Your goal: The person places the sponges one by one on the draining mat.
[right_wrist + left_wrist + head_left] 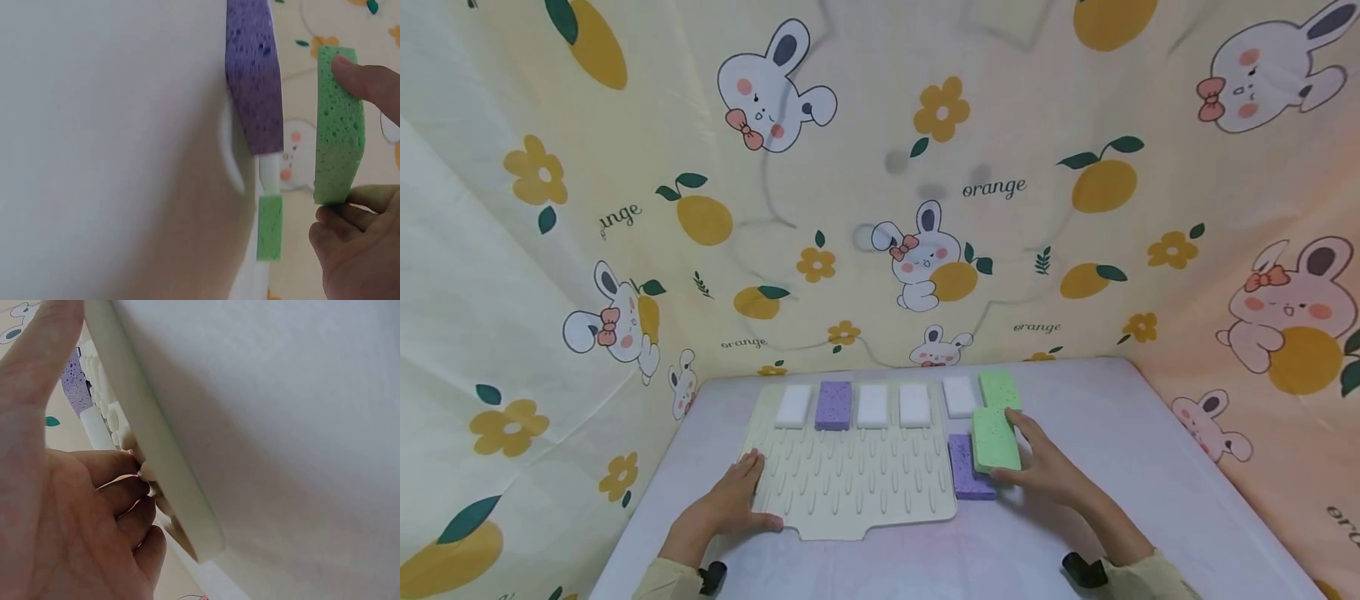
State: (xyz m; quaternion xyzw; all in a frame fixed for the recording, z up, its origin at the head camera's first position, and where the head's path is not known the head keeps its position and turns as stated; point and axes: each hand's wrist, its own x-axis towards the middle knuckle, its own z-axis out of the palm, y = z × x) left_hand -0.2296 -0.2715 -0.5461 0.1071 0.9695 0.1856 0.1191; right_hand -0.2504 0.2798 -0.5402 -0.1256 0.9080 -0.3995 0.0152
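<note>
My right hand (pixel 1051 468) pinches a green sponge (pixel 996 440) by its two ends, thumb on the near end and fingers on the far one. In the right wrist view that sponge (pixel 339 125) is lifted above a purple sponge (pixel 256 78), with a gap between them. The purple sponge (pixel 964 479) lies on the table, partly covered in the head view. My left hand (pixel 730 500) rests against the left edge of a cream ridged drying board (pixel 850 523), fingers on its side ridges and thumb at the near corner. White sponges (pixel 793 407) and one purple sponge (pixel 833 406) sit along the board's far row.
Right of the board, a white sponge (pixel 959 397) and another green sponge (pixel 999 388) lie at the back of the table. The white tablecloth (pixel 1075 400) meets a patterned cloth (pixel 865 167) that rises behind and at both sides.
</note>
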